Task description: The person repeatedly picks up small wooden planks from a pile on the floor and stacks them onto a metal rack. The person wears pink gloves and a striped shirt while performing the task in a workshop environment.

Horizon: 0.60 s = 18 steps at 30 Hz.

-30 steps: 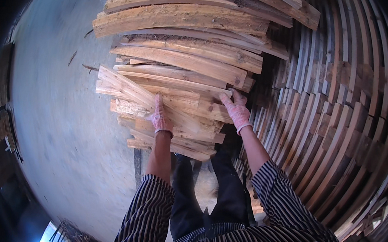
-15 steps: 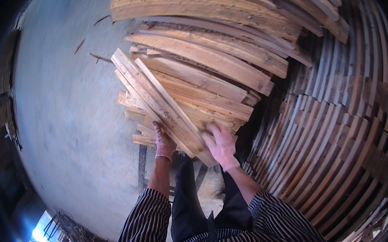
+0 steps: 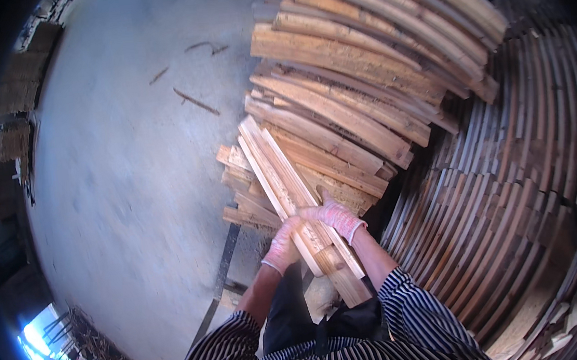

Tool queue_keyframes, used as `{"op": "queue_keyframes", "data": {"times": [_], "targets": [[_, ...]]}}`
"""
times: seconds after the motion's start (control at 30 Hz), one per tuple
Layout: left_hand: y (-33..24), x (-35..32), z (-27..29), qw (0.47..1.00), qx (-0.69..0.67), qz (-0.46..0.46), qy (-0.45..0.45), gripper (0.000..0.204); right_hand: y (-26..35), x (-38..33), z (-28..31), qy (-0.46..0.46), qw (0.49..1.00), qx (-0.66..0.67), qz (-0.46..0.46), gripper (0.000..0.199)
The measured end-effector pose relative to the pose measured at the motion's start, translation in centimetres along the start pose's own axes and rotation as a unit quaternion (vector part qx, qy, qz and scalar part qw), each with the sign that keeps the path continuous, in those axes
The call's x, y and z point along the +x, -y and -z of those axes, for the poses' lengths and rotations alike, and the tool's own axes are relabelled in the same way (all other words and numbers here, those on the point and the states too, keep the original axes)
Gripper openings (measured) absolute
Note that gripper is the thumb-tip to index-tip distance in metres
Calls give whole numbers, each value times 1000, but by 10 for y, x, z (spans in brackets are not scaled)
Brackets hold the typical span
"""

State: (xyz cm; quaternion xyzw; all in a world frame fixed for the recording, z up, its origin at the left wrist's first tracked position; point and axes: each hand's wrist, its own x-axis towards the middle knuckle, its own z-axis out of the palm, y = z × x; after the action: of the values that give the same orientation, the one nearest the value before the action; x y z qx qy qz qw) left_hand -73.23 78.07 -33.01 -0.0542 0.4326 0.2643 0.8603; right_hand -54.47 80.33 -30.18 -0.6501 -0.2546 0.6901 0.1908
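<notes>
My two hands wear thin pinkish gloves and hold a bundle of long pale wooden slats (image 3: 290, 193) that points away from me, up and to the left. My left hand (image 3: 282, 243) grips the bundle from its left underside. Over the top of the bundle lies my right hand (image 3: 335, 216). The near ends of the slats reach down toward my waist. The bundle lies across a low pile of rough planks (image 3: 339, 134) in front of me. My striped sleeves come in from the lower edge.
A tall wall of stacked slats (image 3: 510, 208) curves along the right. A grey concrete floor (image 3: 129, 166) spreads to the left, with a few wood splinters (image 3: 194, 100) on it. More stacked wood (image 3: 14, 139) stands at the far left edge.
The bundle has swung from lying across the pile to pointing away from me and has been pulled closer. My hands have slid together near its close end.
</notes>
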Motion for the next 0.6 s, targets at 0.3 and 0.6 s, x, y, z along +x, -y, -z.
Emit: {"op": "queue_keyframes", "data": {"times": [0.3, 0.6], "targets": [[21, -142, -116, 989, 55, 61, 119, 65, 79, -192, 31, -69, 976, -201, 47, 122], [-9, -182, -279, 882, 355, -85, 300, 26, 131, -427, 63, -388, 809, -76, 434, 115]]}}
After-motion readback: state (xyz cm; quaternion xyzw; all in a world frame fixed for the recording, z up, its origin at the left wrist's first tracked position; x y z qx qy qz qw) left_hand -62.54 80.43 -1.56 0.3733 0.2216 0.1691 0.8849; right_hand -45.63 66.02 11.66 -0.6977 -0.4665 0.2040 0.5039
